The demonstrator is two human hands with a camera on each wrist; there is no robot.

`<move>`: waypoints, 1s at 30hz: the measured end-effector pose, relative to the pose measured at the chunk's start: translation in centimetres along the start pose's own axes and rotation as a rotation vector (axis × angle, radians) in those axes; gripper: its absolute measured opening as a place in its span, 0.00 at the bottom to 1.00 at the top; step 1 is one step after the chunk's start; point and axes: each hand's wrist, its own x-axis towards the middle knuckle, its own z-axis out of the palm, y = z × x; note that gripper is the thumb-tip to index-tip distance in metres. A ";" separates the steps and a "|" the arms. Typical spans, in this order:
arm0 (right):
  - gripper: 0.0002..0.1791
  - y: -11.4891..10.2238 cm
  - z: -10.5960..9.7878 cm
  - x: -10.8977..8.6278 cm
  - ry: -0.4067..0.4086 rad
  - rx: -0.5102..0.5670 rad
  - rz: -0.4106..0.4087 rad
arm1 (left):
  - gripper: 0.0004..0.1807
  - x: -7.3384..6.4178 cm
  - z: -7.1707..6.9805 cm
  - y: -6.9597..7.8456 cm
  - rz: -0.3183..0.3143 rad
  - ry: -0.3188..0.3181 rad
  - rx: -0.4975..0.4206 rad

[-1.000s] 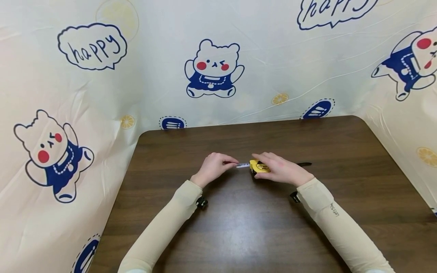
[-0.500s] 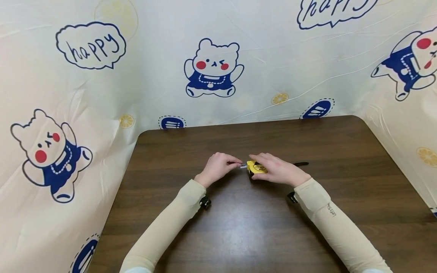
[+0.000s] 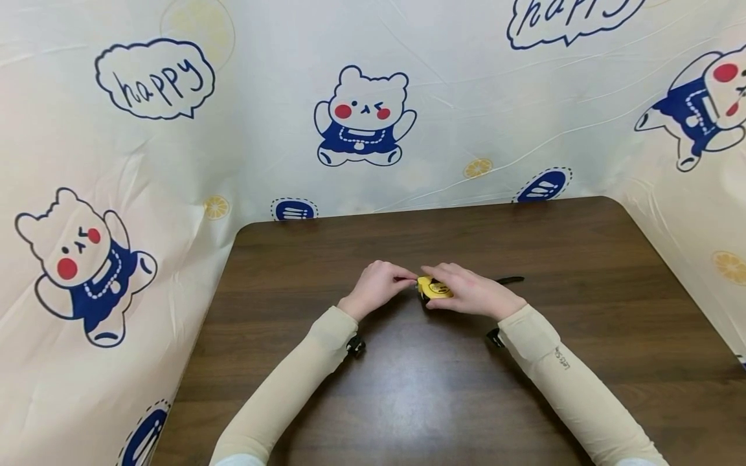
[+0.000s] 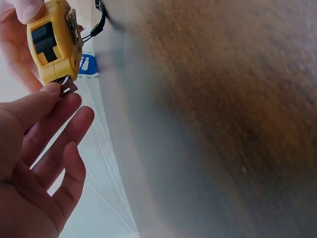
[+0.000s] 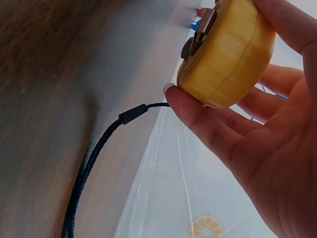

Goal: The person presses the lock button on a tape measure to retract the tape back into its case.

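Observation:
A yellow tape measure [image 3: 432, 288] with a black lock button [image 4: 44, 40] is held over the table by my right hand [image 3: 469, 291], thumb on one side and fingers on the other. My left hand [image 3: 379, 285] pinches the metal end hook [image 4: 68, 87] between thumb and index finger, right at the mouth of the case. The other left fingers are loosely bent and hold nothing. From the case hangs a black wrist strap [image 5: 89, 161], which trails to the right in the head view. Hardly any blade shows between hook and case.
The brown wooden table [image 3: 396, 401] lies under both hands. A pale curtain [image 3: 262, 129] printed with cartoon bears and orange slices surrounds its back and sides. Small black cameras sit at both wrists.
The exposed blade has shortened until the hook is at the case. My left hand has moved right, while my right hand and the tape measure have shifted slightly left.

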 end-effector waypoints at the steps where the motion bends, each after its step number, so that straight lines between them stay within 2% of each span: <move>1: 0.40 0.0 0.0 0.0 -0.001 0.003 0.001 | 0.09 0.0 0.0 0.0 -0.002 0.001 -0.004; 7: 0.40 -0.1 0.1 0.1 0.003 -0.003 0.001 | 0.10 0.1 0.3 -0.1 -0.005 0.002 -0.015; 19: 0.39 0.4 0.2 -0.2 -0.022 -0.004 0.028 | 0.11 0.2 0.6 -0.6 0.000 -0.049 -0.111; 30: 0.37 1.7 -0.2 -0.9 -0.018 -0.009 0.067 | 0.13 -1.0 -0.3 -1.9 -0.022 -0.061 -0.103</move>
